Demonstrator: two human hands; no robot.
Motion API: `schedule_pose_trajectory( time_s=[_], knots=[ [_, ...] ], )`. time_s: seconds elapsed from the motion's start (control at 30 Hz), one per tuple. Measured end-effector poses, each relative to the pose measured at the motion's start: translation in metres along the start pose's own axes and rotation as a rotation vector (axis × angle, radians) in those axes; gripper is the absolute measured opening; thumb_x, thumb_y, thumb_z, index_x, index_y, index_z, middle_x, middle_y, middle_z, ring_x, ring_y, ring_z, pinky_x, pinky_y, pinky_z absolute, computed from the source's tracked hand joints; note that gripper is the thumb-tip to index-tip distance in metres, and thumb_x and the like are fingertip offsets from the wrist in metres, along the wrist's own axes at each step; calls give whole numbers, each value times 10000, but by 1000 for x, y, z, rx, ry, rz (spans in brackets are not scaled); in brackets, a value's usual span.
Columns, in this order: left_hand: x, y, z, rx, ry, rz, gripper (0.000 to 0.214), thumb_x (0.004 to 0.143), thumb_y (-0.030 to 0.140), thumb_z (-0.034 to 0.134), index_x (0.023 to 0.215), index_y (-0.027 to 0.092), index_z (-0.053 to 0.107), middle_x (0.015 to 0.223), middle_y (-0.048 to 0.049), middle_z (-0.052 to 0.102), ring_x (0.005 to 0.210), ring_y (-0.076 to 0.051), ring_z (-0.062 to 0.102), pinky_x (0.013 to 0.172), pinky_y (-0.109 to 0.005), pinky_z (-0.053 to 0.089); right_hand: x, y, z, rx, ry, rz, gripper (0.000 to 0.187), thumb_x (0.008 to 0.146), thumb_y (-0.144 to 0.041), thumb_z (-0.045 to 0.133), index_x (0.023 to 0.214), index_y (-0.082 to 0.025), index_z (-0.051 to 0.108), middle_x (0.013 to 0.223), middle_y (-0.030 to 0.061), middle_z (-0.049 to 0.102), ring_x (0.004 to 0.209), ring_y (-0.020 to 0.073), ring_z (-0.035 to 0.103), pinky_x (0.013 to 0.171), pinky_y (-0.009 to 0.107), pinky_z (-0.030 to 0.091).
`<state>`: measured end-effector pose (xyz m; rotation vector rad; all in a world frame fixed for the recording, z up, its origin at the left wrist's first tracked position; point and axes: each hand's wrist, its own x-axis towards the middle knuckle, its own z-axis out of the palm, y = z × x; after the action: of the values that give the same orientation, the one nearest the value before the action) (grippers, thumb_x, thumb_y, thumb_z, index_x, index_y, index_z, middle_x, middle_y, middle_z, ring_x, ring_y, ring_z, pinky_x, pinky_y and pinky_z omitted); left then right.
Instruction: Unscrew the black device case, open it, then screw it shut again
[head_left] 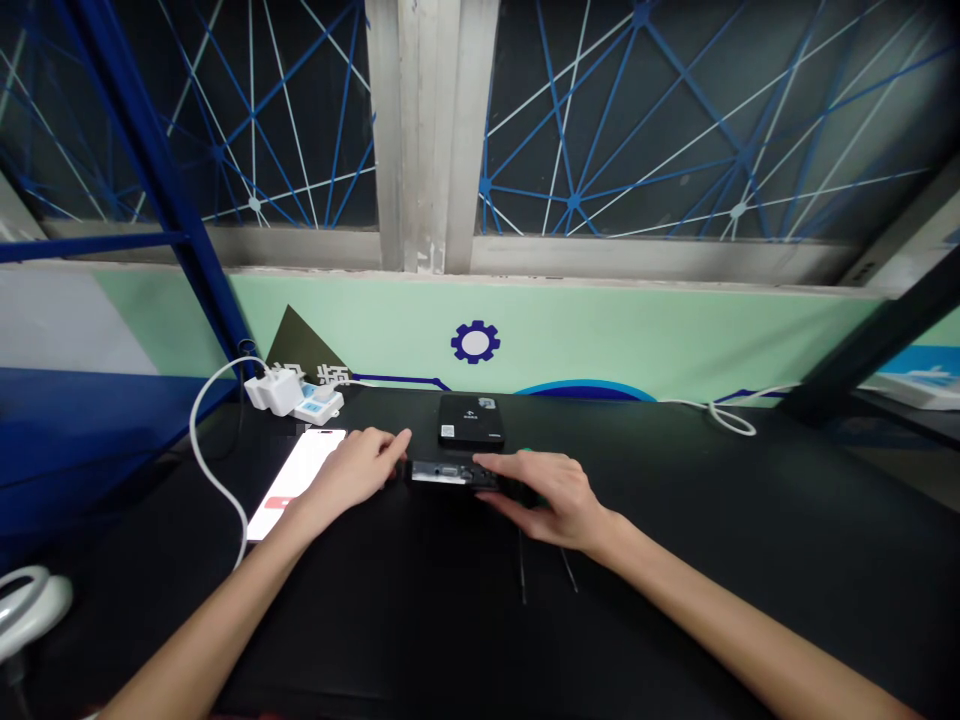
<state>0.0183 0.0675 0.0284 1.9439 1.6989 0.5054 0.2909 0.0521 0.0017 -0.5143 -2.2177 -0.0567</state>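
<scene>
My right hand (559, 495) grips the right end of a black set-top box (442, 474), fingers above and thumb below. The box is tilted so that its narrow side with ports and a shiny strip faces me. At its left end is my left hand (367, 462), fingers bent and closed against that edge; its thumb is hidden. Just behind lies a second flat black box (471, 420) with a small logo and a white label. Two thin metal shafts, one a dark rod (523, 572), stick out from under my right hand; their other ends are mostly hidden.
Left of the boxes, a phone (289, 480) with a lit white screen lies partly under my left forearm. White plugs (279, 392) sit in a power strip (319, 404), with a white cable (196, 440) looping forward. Another cable (731, 420) lies at the back right.
</scene>
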Motion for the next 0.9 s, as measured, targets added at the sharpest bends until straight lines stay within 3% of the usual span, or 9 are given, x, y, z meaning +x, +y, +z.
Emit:
schedule_pose_trajectory(
  time_s=[0.07,0.13,0.27,0.43,0.53,0.73,0.83,0.9],
  knots=[
    [0,-1,1,-65,-73,-39,645,921,708,306,786,196,676,696,-60,690,616,-227,659,565,-297,419,1,-1,0,3,-34,-94,311,944,-210,626,1254,-198,618,1074,92,779,875,188,760,749,285,609],
    [0,-1,1,-73,-112,-43,666,911,729,303,730,191,650,667,-56,676,599,-223,649,585,-301,428,3,-2,0,-7,-73,-168,280,938,-223,632,1213,-175,641,1092,113,774,836,192,757,703,292,604],
    [-2,4,2,54,-90,45,602,902,688,370,635,204,609,606,-32,628,602,-222,613,583,-305,367,6,-4,0,32,-139,-197,269,912,-295,676,1150,-169,688,1044,96,790,793,191,749,676,296,594],
    [1,3,6,93,-99,26,541,832,662,513,1030,191,691,781,-41,707,750,-248,654,604,-295,377,4,-2,5,61,-240,-188,330,883,-387,726,1133,-172,726,1048,80,792,863,209,743,719,319,588],
    [4,-2,9,140,-81,21,565,840,642,509,1116,174,662,837,-58,720,818,-262,661,630,-300,385,3,0,8,58,-311,-172,344,887,-407,718,1140,-173,734,1071,93,785,900,223,733,741,340,582],
    [4,-5,10,200,-62,57,515,851,618,524,1121,200,653,821,-43,713,850,-267,657,644,-308,386,8,0,0,197,-311,21,291,847,-422,752,1031,-197,753,1021,77,789,858,215,717,754,334,576],
    [1,-3,10,177,-64,86,520,862,620,517,1183,228,634,806,-22,698,803,-240,652,617,-295,383,13,5,-12,54,-270,192,182,901,-333,662,1011,-213,741,993,71,774,860,214,701,780,350,563],
    [0,-2,10,166,-78,106,549,864,637,510,1230,243,620,800,-15,686,772,-227,647,594,-286,378,16,11,-20,-99,-299,288,205,895,-367,652,1011,-218,734,1013,75,756,908,244,685,866,414,540]
  ],
)
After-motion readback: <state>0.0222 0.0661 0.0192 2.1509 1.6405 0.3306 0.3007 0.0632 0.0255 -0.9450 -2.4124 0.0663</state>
